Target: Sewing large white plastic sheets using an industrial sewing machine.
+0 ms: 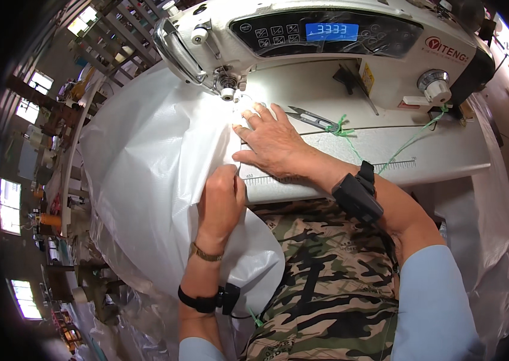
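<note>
A large sheet of white woven plastic fabric (140, 150) spreads over the left of the sewing table and drapes down toward my lap. My left hand (221, 195) is closed on the fabric's edge at the front of the table. My right hand (272, 141) lies with fingers spread on the table beside the needle area, its fingertips touching the fabric's edge. Just beyond those fingertips is the lit head of a white sewing machine (228, 87); glare hides the needle and presser foot. Thread snips (311, 118) tied with green string lie right of my right hand.
A control panel with a blue display (331, 32) sits on the machine arm, above a round dial (434, 86). Along the table's front edge runs a ruler scale (396, 164). A dark tool (353, 84) stands under the arm. Clear plastic sheeting (477, 228) hangs at the right.
</note>
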Demonstrator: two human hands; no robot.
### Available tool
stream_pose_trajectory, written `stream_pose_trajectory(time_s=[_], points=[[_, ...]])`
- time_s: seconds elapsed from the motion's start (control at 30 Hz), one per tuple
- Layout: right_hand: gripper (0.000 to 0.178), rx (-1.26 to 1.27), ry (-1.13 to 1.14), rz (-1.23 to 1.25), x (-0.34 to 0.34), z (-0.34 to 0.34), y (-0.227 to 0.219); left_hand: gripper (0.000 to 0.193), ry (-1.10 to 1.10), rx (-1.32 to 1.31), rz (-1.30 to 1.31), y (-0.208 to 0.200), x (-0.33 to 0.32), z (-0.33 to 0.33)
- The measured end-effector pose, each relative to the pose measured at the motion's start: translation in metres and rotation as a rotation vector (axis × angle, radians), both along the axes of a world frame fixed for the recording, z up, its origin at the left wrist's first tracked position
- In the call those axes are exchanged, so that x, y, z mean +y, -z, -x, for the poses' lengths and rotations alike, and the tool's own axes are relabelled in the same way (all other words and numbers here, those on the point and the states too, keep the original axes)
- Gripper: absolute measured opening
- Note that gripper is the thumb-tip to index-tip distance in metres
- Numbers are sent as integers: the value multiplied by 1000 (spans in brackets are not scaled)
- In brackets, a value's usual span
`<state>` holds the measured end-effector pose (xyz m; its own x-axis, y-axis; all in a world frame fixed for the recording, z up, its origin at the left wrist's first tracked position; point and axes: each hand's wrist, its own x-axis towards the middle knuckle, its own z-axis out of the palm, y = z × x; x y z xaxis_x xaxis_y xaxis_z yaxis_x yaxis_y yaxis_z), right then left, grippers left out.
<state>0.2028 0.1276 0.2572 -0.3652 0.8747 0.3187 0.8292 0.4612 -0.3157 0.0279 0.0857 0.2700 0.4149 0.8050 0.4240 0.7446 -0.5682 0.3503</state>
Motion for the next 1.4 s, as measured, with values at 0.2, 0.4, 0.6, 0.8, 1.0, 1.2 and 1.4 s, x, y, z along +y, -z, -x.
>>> stream_pose_trajectory(time_s=[0.2,0.4,0.6,0.8,1.0,1.2,1.4], points=[[41,-36,39,-11,4,-2,6,11,-65,127,37,-12,42,-20],[32,69,63,-134,9,0,9,19,-148,84,42,-13,62,-29],[25,148,93,-98,15,-6,12,25,-157,58,80,-14,9,-27],[25,69,95,-15,10,-4,0,21,-163,-49,13,2,3,-26],[16,97,96,-174,13,1,8,9,-104,-96,122,-4,17,-30],[20,86,101,-193,7,-1,7,10,-57,-112,80,-1,42,-34],[37,17,100,-52,7,1,3,14,-82,-154,60,10,62,-31]])
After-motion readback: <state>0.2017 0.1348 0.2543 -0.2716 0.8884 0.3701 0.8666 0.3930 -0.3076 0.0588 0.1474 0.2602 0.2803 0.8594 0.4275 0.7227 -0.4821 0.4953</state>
